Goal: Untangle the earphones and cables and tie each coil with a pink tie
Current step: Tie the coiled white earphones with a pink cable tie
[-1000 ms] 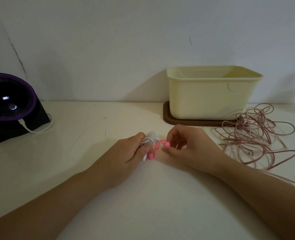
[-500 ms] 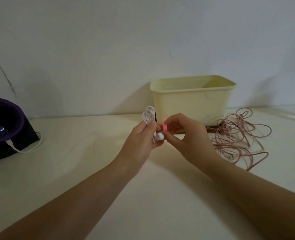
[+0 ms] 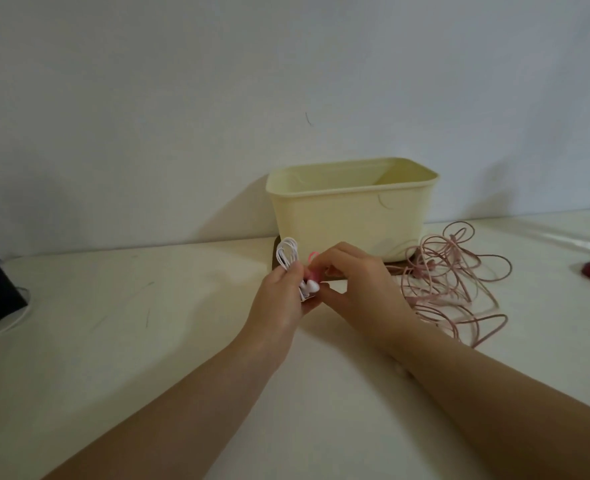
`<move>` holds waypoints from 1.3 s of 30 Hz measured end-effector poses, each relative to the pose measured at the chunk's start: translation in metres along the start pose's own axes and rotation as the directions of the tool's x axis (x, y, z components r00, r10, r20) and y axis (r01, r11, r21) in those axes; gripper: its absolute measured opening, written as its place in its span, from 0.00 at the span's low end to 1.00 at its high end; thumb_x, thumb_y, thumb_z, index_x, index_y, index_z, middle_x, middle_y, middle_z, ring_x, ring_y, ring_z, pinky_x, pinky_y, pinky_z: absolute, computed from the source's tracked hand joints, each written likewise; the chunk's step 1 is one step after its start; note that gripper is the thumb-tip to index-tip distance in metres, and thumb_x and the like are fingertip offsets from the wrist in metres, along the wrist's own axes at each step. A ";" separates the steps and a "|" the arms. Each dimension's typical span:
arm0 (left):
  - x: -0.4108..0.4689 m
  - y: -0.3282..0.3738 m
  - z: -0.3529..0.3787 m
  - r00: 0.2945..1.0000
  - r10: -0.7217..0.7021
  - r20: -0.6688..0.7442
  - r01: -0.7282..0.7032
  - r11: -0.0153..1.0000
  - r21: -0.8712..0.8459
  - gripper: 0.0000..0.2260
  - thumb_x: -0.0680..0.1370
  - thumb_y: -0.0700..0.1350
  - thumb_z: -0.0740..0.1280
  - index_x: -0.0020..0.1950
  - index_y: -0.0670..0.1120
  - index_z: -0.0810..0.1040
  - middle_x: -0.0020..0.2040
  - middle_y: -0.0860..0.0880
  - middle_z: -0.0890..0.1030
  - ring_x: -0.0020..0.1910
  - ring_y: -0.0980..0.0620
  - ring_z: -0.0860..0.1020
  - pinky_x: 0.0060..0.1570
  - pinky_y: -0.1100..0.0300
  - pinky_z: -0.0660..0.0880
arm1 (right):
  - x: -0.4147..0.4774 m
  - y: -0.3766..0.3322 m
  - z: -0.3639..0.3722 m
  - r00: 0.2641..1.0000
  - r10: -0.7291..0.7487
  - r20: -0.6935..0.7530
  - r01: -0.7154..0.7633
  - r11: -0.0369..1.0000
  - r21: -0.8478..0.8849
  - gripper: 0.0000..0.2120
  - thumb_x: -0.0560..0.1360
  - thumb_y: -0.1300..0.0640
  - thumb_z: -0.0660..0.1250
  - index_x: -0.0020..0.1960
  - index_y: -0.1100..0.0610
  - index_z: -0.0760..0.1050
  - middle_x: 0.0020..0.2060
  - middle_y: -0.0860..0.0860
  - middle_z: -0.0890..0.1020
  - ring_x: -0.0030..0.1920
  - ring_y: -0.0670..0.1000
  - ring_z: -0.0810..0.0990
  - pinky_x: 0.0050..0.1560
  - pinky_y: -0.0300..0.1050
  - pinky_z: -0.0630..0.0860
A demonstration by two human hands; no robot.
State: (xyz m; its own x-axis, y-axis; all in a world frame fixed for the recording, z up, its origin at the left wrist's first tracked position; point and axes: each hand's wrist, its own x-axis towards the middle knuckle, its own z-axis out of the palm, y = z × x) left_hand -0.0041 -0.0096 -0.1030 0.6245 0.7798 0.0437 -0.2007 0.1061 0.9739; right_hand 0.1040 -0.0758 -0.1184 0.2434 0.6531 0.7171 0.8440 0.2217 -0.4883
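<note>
Earphones (image 3: 288, 259), white and already wound into a small coil, are sitting in our left hand (image 3: 281, 299), lifted above the bench (image 3: 130, 341) near the middle of the view. Our left grip is closing narrowly around the waist of the coil, with loops sticking out toward 12 o'clock and an earbud showing just below the thumb. Our right hand (image 3: 359, 289) is pinching the pink tie (image 3: 312, 271) against the coil; that grip is narrow too, holding the tie between thumb and fingertips.

We are judging this to be the tying step for the first coil. To do it well, we are keeping the left pinch firm at the waist so the loops are not springing open, and we are drawing the tie snugly around the middle, not near the earbud end where it could slip off. We are also watching that no loose loop is getting trapped outside the wrap. Whether the tie is already going fully round the coil we cannot tell; our fingers are hiding it.

At 3 o'clock of our hands the pink cable (image 3: 459, 282) is lying in a loose tangle on the bench, still waiting for untangling and tying. A cream tub (image 3: 352, 216) is standing at 12 o'clock behind our hands.

We are finding no brand, label or readable writing on anything.
</note>
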 end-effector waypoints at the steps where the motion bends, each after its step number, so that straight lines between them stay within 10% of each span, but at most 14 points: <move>1: 0.000 -0.001 -0.002 1.000 0.010 -0.005 -0.010 1.000 0.006 0.15 0.82 0.39 0.54 0.37 0.40 0.73 0.40 0.44 0.77 0.49 0.47 0.77 0.52 0.52 0.78 | -0.001 -0.001 0.000 1.000 0.008 0.008 -0.008 1.000 -0.014 0.05 0.70 0.58 0.71 0.45 0.52 0.79 0.42 0.45 0.79 0.42 0.42 0.80 0.44 0.51 0.79; 18: -0.007 -0.019 -0.003 0.968 0.244 -0.058 -0.218 0.933 0.286 0.14 0.83 0.44 0.54 0.47 0.43 0.78 0.45 0.46 0.82 0.49 0.50 0.81 0.58 0.47 0.76 | -0.001 -0.006 0.001 0.997 -0.039 -0.060 0.023 0.969 -0.247 0.07 0.66 0.52 0.70 0.39 0.55 0.81 0.35 0.47 0.78 0.36 0.48 0.74 0.31 0.52 0.75; 29: -0.012 -0.019 0.000 0.895 0.447 -0.006 -0.371 0.749 0.549 0.13 0.82 0.48 0.55 0.50 0.43 0.75 0.42 0.47 0.78 0.41 0.57 0.76 0.39 0.71 0.68 | -0.002 -0.011 0.003 0.997 0.031 -0.074 -0.050 0.961 -0.271 0.09 0.67 0.52 0.68 0.40 0.57 0.83 0.34 0.50 0.78 0.35 0.50 0.76 0.33 0.52 0.76; 33: -0.011 -0.010 -0.003 0.940 0.334 -0.067 -0.268 0.848 0.457 0.12 0.82 0.47 0.54 0.47 0.48 0.76 0.42 0.53 0.79 0.45 0.57 0.78 0.44 0.72 0.70 | 0.001 -0.008 -0.002 0.997 0.049 -0.057 -0.059 0.983 -0.176 0.08 0.67 0.53 0.74 0.36 0.56 0.78 0.33 0.45 0.75 0.32 0.37 0.72 0.33 0.39 0.72; 39: 0.000 0.012 -0.019 0.988 0.109 -0.113 -0.085 0.976 0.203 0.14 0.82 0.43 0.55 0.40 0.43 0.75 0.32 0.53 0.78 0.31 0.64 0.78 0.61 0.47 0.72 | 0.015 -0.019 -0.024 0.939 0.344 -0.026 -0.333 0.924 0.186 0.12 0.68 0.52 0.75 0.32 0.54 0.74 0.25 0.47 0.73 0.24 0.43 0.64 0.26 0.31 0.60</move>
State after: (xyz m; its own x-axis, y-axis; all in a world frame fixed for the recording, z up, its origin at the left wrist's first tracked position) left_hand -0.0205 0.0033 -0.0956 0.5098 0.8512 0.1246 -0.0957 -0.0879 0.9915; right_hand 0.1031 -0.0879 -0.0867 0.5308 0.6707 0.5181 0.6100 0.1221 -0.7830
